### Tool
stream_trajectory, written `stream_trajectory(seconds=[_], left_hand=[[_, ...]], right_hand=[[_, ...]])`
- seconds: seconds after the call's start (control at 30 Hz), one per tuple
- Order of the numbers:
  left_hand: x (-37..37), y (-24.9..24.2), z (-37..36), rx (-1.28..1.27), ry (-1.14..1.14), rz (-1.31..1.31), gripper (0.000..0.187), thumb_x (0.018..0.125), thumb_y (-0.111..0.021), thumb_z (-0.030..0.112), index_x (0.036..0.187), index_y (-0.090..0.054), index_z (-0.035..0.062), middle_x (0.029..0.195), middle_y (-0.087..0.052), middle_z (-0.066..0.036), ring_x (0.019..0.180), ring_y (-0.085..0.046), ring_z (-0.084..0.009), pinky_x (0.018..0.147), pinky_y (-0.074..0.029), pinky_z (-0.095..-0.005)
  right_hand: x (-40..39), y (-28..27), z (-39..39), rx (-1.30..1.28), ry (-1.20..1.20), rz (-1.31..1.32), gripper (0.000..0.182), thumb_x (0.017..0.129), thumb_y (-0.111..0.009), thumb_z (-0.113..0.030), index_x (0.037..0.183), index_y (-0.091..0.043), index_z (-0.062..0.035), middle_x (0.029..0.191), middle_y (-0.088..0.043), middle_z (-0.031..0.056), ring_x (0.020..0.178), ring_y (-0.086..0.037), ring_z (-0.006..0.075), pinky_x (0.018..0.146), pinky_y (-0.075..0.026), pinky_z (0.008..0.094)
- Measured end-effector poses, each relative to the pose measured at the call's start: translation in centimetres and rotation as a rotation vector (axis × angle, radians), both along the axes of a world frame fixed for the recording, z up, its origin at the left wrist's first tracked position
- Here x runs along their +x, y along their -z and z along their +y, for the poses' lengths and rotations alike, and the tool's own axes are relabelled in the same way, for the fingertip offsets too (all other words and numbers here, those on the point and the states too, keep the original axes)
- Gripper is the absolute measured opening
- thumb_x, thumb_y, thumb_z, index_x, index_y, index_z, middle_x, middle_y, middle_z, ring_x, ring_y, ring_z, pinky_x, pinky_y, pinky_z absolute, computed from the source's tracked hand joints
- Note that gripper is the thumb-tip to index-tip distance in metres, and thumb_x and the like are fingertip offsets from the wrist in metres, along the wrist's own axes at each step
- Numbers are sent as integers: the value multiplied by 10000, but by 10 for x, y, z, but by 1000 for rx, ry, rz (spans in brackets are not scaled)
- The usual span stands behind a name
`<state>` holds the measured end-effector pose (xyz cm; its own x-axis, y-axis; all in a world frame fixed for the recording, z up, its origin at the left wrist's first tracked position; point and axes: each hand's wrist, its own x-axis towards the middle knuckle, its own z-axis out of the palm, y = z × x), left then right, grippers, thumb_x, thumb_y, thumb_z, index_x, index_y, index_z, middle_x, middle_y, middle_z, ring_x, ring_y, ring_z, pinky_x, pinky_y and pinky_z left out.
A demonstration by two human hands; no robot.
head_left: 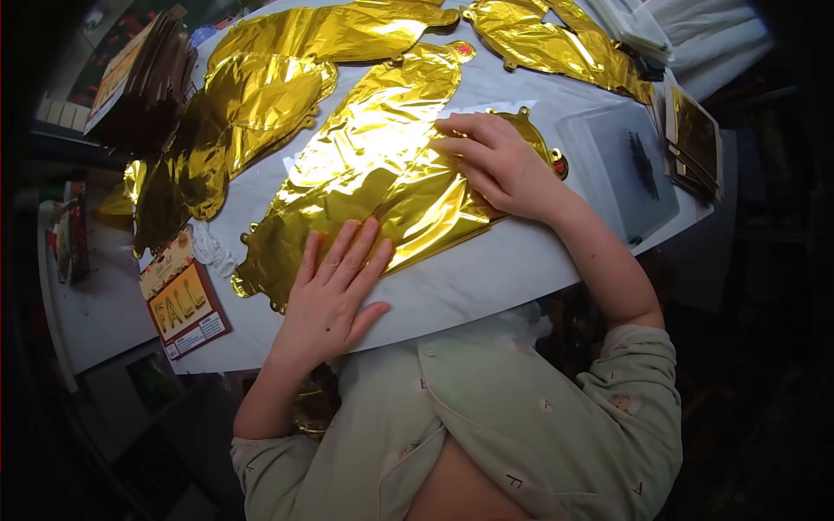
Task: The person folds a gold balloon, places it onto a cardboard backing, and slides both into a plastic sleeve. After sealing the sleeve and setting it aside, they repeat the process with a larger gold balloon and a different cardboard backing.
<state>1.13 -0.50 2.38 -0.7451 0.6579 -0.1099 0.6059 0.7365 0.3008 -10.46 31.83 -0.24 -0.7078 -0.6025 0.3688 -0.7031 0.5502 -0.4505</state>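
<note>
The left hand (pixel 334 282), fingers spread, and right hand (pixel 504 169), fingers loosely bent and ungripping, rest on a gold foil sheet (pixel 347 201) near the FALL card (pixel 186 304), where uneven pressure could crease it.

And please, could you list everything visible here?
Shiny foil pieces: at least four, gold, across tabletop
Flat marbled tabletop: one, white, centre
Thick card stack: one, brown, far left
Printed FALL card: one, brown-yellow, near left
Tangled string bundle: one, white, beside FALL card
Flat plastic container: one, translucent, right
Elongated unclear item: one, black, at container
Smaller card stack: one, brown-gold, right
Draped sheet: one, white, top right
Background clutter: count unclear, mixed, edges
Printed shirt: one, green, bottom
Left hand: one, bare, on nearest foil
Right hand: one, bare, same foil
</note>
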Motion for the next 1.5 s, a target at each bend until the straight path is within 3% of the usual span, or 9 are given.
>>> stream_trajectory(seconds=[0.17, 0.33, 0.6, 0.87, 1.0, 1.1, 1.2, 1.33, 1.5], left_hand=[[-1, -6, -2, -20, -68, 45, 831, 972, -613, 573, 1655, -386, 158, 1746, -273, -149, 1621, -207, -383, 1278, -100, -652], [-1, -10, 1, -93, -77, 33, 850, 973, -596, 599, 1658, -378, 146, 1749, -253, -167, 1623, -193, -399, 1279, -93, -653], [-15, -18, 35, 12, 150, -1, 842, 1017, -550, 555, 1657, -335, 52, 1736, -265, -201, 1615, -229, -385, 1302, -162, -525], [-9, 3, 40, 62, 123, -6, 830, 1025, -550, 566, 1647, -355, 52, 1735, -263, -204, 1613, -228, -385, 1298, -168, -528], [-8, 4, 40, 76, 128, 6, 830, 1019, -559, 560, 1644, -361, 50, 1733, -270, -205, 1612, -231, -384, 1297, -169, -528], [-9, 5, 41, 88, 128, 3, 834, 1016, -566, 558, 1644, -361, 51, 1733, -270, -205, 1612, -231, -385, 1297, -166, -529], [-9, 8, 41, 98, 140, 9, 837, 1001, -589, 564, 1619, -396, 33, 1709, -301, -231, 1603, -245, -401, 1298, -160, -545], [-6, 17, 38, 94, 141, 34, 799, 993, -612, 553, 1539, -474, -14, 1632, -381, -290, 1578, -272, -451, 1302, -153, -573], [-5, 18, 40, 90, 108, 46, 797, 987, -621, 541, 1580, -456, 33, 1672, -350, -253, 1597, -259, -408, 1302, -152, -554]], right_hand=[[0, 2, 1, 10, 3, 2, 404, 970, -628, -45, 1369, -643, -103, 1441, -602, 115, 1339, -561, 358, 1150, -427, 474], [-2, 3, 3, 14, -11, 6, 412, 964, -629, -42, 1370, -642, -104, 1446, -598, 114, 1343, -559, 356, 1151, -428, 476], [-1, 3, 2, -6, -9, 8, 403, 959, -641, -47, 1358, -648, -98, 1433, -607, 114, 1319, -576, 356, 1138, -437, 474], [-1, 3, 2, -5, 13, -26, 358, 981, -638, -81, 1337, -667, -91, 1416, -615, 124, 1327, -570, 355, 1176, -414, 490], [3, -2, -3, 158, 26, 78, 450, 937, -671, -59, 1384, -624, -87, 1436, -604, 125, 1366, -563, 334, 1172, -431, 477], [10, -22, -9, 353, 65, 190, 545, 937, -692, -128, 1457, -548, -50, 1551, -527, 153, 1494, -459, 332, 1248, -359, 493], [41, -33, -32, 340, -10, 6, 680, 973, -697, -292, 1539, -451, -7, 1617, -450, 198, 1549, -365, 374, 1281, -271, 527], [92, -13, -59, 260, -76, -73, 895, 1012, -562, -577, 1620, -334, 39, 1726, -286, 207, 1620, -248, 340, 1306, -185, 508], [98, -4, -55, 222, -4, -91, 952, 991, -583, -608, 1637, -303, 32, 1730, -267, 212, 1619, -244, 343, 1303, -190, 513]])
